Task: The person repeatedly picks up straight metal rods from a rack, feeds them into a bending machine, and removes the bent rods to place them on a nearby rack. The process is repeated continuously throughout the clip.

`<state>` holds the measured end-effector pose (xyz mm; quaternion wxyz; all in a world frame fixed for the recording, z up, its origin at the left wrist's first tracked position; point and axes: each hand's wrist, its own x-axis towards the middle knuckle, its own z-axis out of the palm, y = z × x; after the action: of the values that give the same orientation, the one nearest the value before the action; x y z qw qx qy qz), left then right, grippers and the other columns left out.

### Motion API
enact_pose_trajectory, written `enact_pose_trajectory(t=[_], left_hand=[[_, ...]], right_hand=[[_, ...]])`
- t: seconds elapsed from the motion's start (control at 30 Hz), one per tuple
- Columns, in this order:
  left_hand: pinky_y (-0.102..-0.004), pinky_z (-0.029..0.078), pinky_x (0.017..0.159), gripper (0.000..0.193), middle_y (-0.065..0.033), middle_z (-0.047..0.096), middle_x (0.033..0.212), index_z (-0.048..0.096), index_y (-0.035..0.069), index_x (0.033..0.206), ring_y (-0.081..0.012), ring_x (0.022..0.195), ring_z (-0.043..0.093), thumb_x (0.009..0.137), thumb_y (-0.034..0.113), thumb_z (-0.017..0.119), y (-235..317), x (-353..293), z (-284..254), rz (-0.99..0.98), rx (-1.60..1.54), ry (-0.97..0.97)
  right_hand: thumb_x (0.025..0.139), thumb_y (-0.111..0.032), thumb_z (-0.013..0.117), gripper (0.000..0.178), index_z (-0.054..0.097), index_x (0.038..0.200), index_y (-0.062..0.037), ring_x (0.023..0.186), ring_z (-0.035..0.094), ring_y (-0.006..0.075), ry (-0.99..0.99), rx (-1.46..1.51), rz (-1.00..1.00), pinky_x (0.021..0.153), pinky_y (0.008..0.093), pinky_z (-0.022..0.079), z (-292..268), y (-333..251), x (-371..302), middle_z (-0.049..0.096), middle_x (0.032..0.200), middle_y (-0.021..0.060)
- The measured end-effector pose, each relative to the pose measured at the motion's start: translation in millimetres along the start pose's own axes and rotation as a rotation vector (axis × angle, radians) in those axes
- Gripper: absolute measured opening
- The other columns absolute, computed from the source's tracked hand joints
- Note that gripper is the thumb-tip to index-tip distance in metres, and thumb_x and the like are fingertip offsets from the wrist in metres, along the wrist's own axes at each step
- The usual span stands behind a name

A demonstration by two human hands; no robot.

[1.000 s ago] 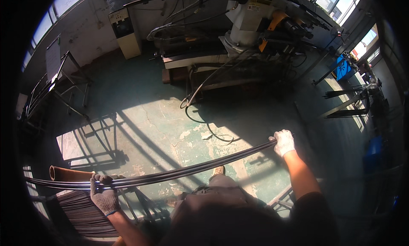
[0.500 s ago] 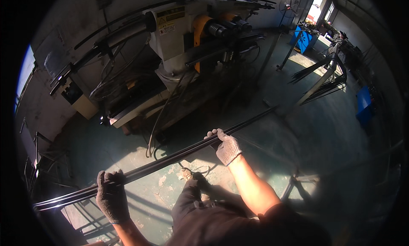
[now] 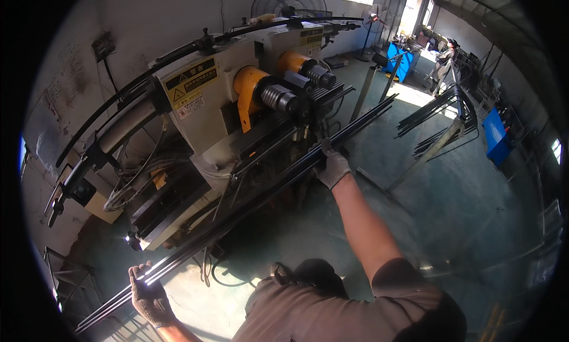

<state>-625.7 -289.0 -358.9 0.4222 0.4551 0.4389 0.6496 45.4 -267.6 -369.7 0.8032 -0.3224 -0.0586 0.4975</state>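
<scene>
A bundle of long dark metal tubes (image 3: 237, 216) slants across in front of me, its low end at the lower left and its far end at the upper right. Near the low end, my left hand (image 3: 152, 299), in a grey knit glove, is closed around the tubes. Farther along, my gloved right hand (image 3: 333, 166) grips the bundle from below, with my arm stretched out. Just beyond the tubes stands a large grey machine (image 3: 204, 114) with orange brackets (image 3: 246, 93) and ribbed cylinders (image 3: 278, 97). The bundle passes close in front of it; whether they touch, I cannot tell.
More dark tubes (image 3: 435, 114) lie on a stand to the right. Beyond are a blue panel (image 3: 496, 136), a blue cabinet (image 3: 399, 62) and a distant person (image 3: 443, 60). Hoses (image 3: 206, 271) hang at the machine's base. A metal frame (image 3: 71, 274) stands at the left.
Both hands have carried the tube bundle forward toward the machine. The right hand has risen, so the bundle slants more steeply. My view has tilted up, showing more of the machine.
</scene>
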Motion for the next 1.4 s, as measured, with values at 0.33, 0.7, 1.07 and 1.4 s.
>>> enact_pose_trajectory(t=[0.33, 0.7, 1.07, 1.4], left_hand=[[-0.0339, 0.058, 0.1, 0.02, -0.0103, 0.083, 0.116, 0.077, 0.001, 0.126, -0.0183, 0.109, 0.077, 0.108, 0.005, 0.069, -36, 57, 162, 0.115, 0.726, 0.064], [-0.0356, 0.056, 0.106, 0.029, -0.0127, 0.079, 0.121, 0.074, -0.003, 0.131, -0.0211, 0.113, 0.072, 0.121, 0.019, 0.058, -135, 108, 238, -0.057, 0.331, 0.04], [-0.0364, 0.054, 0.11, 0.033, -0.0112, 0.075, 0.131, 0.069, -0.001, 0.143, -0.0205, 0.123, 0.068, 0.122, 0.019, 0.054, -160, 105, 272, -0.099, 0.287, 0.015], [-0.0361, 0.051, 0.115, 0.031, -0.0147, 0.073, 0.14, 0.067, -0.003, 0.145, -0.0219, 0.127, 0.067, 0.12, 0.012, 0.056, -137, 116, 307, -0.113, 0.555, -0.11]], right_hand=[[0.111, -0.05, 0.074, 0.041, 0.074, 0.121, -0.0098, 0.087, 0.073, 0.0231, 0.295, -0.227, -0.103, 0.078, 0.0488, 0.062, 32, -25, 171, 0.078, 0.103, 0.002], [0.11, -0.032, 0.068, 0.041, 0.078, 0.132, 0.0006, 0.113, 0.072, 0.0252, 0.256, -0.259, -0.226, 0.102, 0.0403, 0.053, 18, -32, 251, 0.079, 0.124, 0.0111], [0.107, -0.014, 0.069, 0.019, 0.076, 0.119, -0.0015, 0.079, 0.077, 0.0286, 0.253, -0.229, -0.13, 0.068, 0.0434, 0.061, 38, -30, 274, 0.079, 0.103, 0.0123], [0.107, -0.029, 0.071, 0.035, 0.078, 0.119, 0.0035, 0.087, 0.074, 0.0246, 0.28, -0.386, -0.159, 0.076, 0.0428, 0.058, 50, -27, 279, 0.078, 0.101, 0.0141]])
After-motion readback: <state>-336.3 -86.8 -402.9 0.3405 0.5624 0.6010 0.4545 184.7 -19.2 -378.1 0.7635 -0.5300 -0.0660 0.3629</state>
